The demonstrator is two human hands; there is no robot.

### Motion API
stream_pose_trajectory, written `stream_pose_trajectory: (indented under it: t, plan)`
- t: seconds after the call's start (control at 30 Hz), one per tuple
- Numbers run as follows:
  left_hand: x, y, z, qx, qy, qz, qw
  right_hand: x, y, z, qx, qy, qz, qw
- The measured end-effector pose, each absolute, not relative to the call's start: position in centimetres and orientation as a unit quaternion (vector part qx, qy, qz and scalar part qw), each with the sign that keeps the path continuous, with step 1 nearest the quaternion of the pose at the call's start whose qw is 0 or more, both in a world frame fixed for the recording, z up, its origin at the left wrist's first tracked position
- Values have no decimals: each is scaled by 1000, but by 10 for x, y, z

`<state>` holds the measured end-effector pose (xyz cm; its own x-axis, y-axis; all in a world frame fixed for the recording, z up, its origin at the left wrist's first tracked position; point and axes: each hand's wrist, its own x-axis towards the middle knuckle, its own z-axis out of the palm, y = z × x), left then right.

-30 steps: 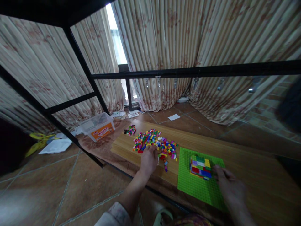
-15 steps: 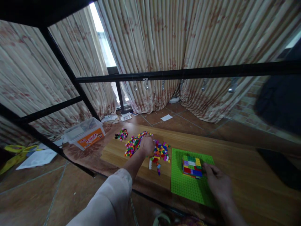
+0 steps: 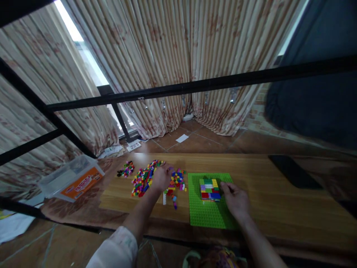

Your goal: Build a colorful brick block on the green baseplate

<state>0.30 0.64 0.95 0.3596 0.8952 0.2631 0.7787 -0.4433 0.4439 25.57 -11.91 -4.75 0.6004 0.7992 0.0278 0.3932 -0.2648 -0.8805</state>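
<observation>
A small block of stacked colourful toy bricks [image 3: 210, 190] sits on a green studded baseplate [image 3: 202, 216]. Beside its right side is my right hand [image 3: 237, 201], thumb and fingers pinched together; whatever they hold is too small to make out. My left hand [image 3: 161, 178] hovers over the loose brick pile [image 3: 143, 179], between its left part and a cluster of bricks [image 3: 177, 180]. Its fingers are curled together, their tips partly lost among the colours, and I cannot make out what they hold.
Left of the wooden board [image 3: 256, 212] stands a clear plastic box [image 3: 74, 178] with an orange label. A smaller brick heap [image 3: 126, 169] lies at the board's far left. A dark flat object [image 3: 294, 171] lies at right. A black metal bar [image 3: 178, 88] crosses beyond the board.
The view has turned to the right, shifting everything left in the picture. My left hand stays over the loose bricks, and my right hand stays beside the stack.
</observation>
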Motion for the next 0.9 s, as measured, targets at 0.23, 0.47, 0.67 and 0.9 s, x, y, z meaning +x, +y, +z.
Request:
stream_pose_trajectory:
  t: [0.23, 0.47, 0.67, 0.9]
  plan:
    - [55, -44, 5, 741, 402, 368, 393, 254, -120, -46, -749, -388, 222, 489]
    - [83, -67, 16, 810, 361, 335, 320, 254, -119, -46, -736, -395, 223, 502]
    - [96, -74, 6, 838, 376, 315, 238, 252, -119, -41, -732, -402, 217, 506]
    - [99, -75, -9, 855, 384, 306, 165, 251, -121, -37, -734, -407, 212, 501]
